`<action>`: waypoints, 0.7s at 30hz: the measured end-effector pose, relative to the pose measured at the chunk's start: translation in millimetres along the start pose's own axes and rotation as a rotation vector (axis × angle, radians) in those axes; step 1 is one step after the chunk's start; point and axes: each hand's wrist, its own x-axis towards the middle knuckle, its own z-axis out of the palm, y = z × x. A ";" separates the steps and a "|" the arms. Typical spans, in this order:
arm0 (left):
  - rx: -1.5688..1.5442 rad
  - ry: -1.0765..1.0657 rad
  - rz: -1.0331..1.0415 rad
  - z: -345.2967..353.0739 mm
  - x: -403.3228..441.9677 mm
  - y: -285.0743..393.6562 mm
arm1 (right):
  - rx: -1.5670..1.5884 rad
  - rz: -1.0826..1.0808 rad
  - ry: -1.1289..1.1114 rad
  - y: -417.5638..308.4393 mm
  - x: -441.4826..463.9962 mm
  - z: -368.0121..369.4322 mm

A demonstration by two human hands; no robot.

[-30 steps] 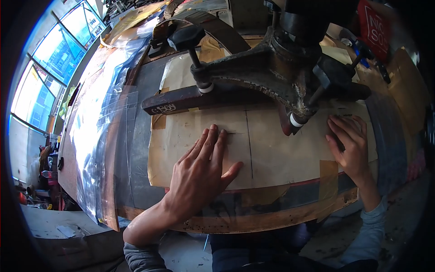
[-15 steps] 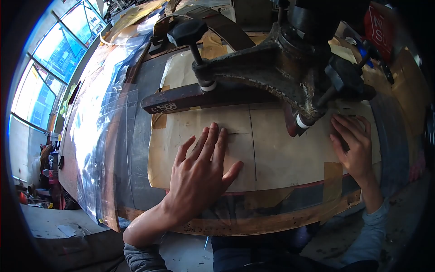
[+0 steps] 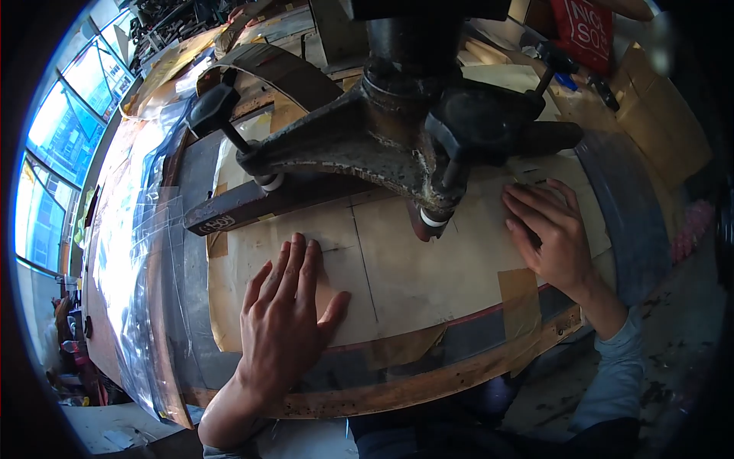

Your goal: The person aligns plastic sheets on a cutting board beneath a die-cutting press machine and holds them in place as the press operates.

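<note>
A wide cream sheet [image 3: 413, 283] with a dark drawn line across it lies on a dark board. My left hand [image 3: 279, 317] rests palm down on its left part, fingers stretched forward and thumb out to the side. On the right part lies my right hand [image 3: 554, 241], fingers extended, its thumb near the index finger. Neither hand grips anything. Between and beyond them stands a dark metal press head [image 3: 405, 126] with spreading arms and black knobs. A dark bar [image 3: 229, 210] with pale lettering lies under the press head, across the sheet's far part.
Brown tape [image 3: 520, 314] runs over the near wooden edge [image 3: 428, 386]. Clear plastic sheeting [image 3: 141, 283] covers the left side. A curved dark strip [image 3: 275, 73] lies behind. A red bag [image 3: 582, 34] and brown cardboard [image 3: 661, 115] are at the far right.
The camera view has shifted, so the press, the sheet and both hands appear further left, the sheet and left hand also lower. Both hands remain on the sheet, in nearly the same places.
</note>
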 end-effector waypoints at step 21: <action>-0.036 0.025 0.004 -1.2 2.6 -0.6 | -0.020 0.002 -0.001 -3.2 4.2 -1.3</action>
